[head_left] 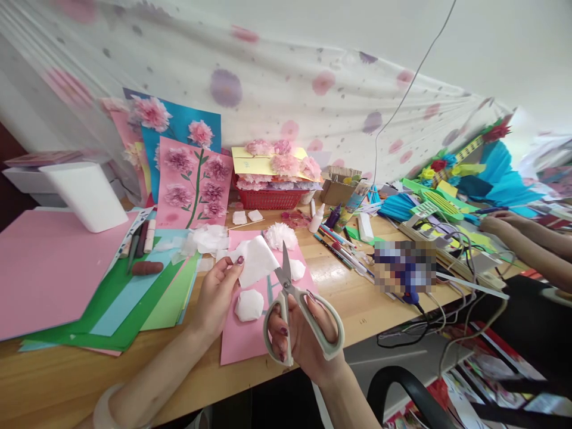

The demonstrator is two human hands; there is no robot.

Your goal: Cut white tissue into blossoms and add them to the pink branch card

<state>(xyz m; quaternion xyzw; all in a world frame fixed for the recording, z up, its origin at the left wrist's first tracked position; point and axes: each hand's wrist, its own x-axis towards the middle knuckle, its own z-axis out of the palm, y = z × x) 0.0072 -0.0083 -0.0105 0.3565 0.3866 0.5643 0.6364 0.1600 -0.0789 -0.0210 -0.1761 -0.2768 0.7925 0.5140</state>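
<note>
My left hand (217, 295) pinches a folded piece of white tissue paper (257, 260) just above a pink card sheet (243, 333). My right hand (301, 336) grips grey-handled scissors (288, 298), fingers through the loops, blades pointing up beside the tissue's right edge. White tissue flowers lie on the pink sheet: one (249, 305) under my left hand, a fluffy one (280, 235) behind, a small one (296, 269) beside the blades.
Pink, green and blue card sheets (67, 280) lie at the left. Flower pictures (192, 182) lean at the back beside a red basket (268, 196). Pens, glue bottles (317, 217) and cables fill the right, where another person's arm (527, 238) rests.
</note>
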